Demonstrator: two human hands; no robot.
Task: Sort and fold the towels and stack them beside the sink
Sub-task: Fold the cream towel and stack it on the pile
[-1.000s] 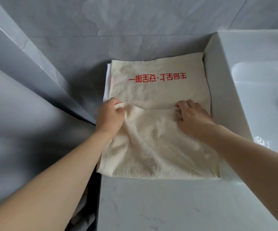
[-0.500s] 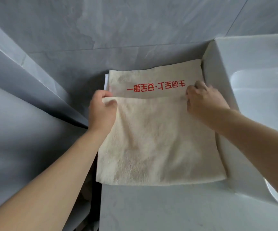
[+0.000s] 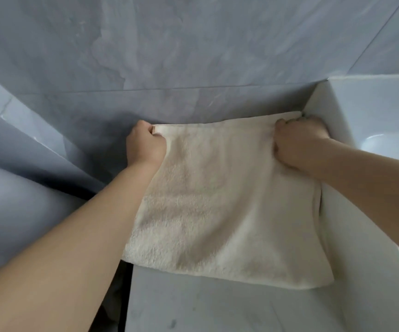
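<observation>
A cream towel [image 3: 227,207] lies folded on the grey countertop [image 3: 217,307], pressed against the left side of the white sink [image 3: 351,130]. My left hand [image 3: 144,146] grips its far left corner with curled fingers. My right hand [image 3: 297,140] grips the far right corner, close to the sink's wall. The folded-over layer reaches the back wall and hides the red lettering. The towel's near edge overhangs the counter's left edge slightly.
A grey marbled tile wall [image 3: 193,56] rises right behind the towel. A pale slanted panel [image 3: 26,149] runs along the left. A dark gap [image 3: 119,307] drops beside the counter's left edge, with some cloth dimly visible in it.
Both hands have carried the towel's near layer away from me to the far edge, covering the red lettering. The towel now lies folded in half.
</observation>
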